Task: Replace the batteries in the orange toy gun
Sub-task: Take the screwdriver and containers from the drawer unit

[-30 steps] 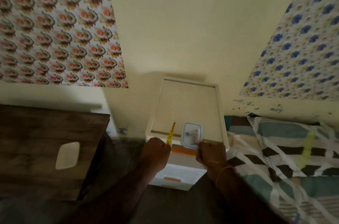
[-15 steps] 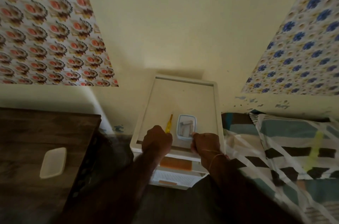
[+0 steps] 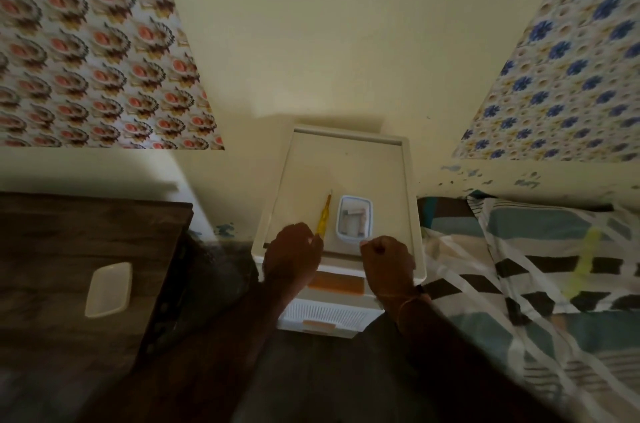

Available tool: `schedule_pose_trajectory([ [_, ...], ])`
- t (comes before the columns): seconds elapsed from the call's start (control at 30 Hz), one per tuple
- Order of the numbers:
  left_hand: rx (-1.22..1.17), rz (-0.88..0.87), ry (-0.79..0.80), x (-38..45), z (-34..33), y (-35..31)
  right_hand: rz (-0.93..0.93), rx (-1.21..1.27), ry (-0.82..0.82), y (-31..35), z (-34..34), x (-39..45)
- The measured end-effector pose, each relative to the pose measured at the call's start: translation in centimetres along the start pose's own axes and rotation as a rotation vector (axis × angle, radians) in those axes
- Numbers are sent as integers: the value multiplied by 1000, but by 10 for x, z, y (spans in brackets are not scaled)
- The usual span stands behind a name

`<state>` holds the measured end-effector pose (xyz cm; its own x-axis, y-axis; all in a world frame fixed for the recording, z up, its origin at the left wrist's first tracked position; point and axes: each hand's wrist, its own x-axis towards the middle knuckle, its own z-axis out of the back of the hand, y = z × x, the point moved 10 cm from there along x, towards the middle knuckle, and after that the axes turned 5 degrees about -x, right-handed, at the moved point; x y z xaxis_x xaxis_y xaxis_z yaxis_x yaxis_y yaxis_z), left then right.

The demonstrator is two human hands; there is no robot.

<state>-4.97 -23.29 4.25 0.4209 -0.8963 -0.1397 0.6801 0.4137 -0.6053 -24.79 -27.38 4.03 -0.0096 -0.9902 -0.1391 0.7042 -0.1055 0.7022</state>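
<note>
Holding yellow screwdriver [image 3: 323, 217] in left hand [image 3: 292, 254], container [image 3: 354, 220] beside

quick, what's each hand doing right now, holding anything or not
Left hand: gripping the yellow screwdriver by its handle.
Right hand: fingers curled into a fist, holding nothing visible, just short of the small clear container.

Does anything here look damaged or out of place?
Yes: the cream wall behind the white plastic drawer unit has chipped paint with bluish flecks. A white plastic lid lies alone on the dark wooden table.

Cabinet top [image 3: 346, 162] rear bare (box [image 3: 354, 221] nr front)
</note>
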Motion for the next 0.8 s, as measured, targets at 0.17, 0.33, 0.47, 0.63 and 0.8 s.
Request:
schedule_pose_trajectory([
  [0.17, 132, -312, 104, -44, -20, -5, 406, -382, 189, 25, -43, -46],
  [0.33, 232, -420, 167, -62, -39, 7, 368, -511, 324, 6, -64, -63],
  [0.47, 301, -456, 170, -65, -40, 8, 348, -589, 344, -1, -70, -65],
  [0.63, 254, -441, 206, -69, -41, 11, 327, -486, 308, 3, -69, -69],
  [0.8, 266, -438, 209, -79, -40, 12, 305, -549, 299, 3, -68, -75],
])
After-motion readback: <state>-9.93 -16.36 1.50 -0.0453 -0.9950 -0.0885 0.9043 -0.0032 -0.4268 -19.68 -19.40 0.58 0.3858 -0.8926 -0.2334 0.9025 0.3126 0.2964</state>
